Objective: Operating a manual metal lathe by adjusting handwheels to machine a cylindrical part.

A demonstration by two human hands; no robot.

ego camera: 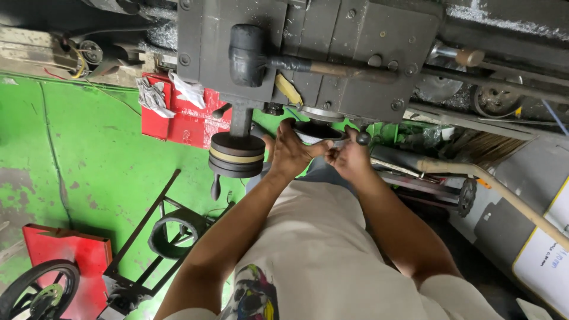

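We hold a dark round disc (317, 131) between both hands, just under the grey machine (308, 53) and right in front of our chest. Our left hand (289, 153) grips its left rim, fingers curled over the edge; our right hand (349, 159) pinches the right rim beside a black knob (363, 138). The disc lies flat, its wide face running from hand to hand, so both sit equally near. A stacked handwheel (237, 155) hangs just left of the left hand, apart from it. A mallet (249, 54) rests above on the machine.

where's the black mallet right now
In the head view the black mallet lies near the top centre on the grey machine body, handle pointing right, above the left hand and right hand.
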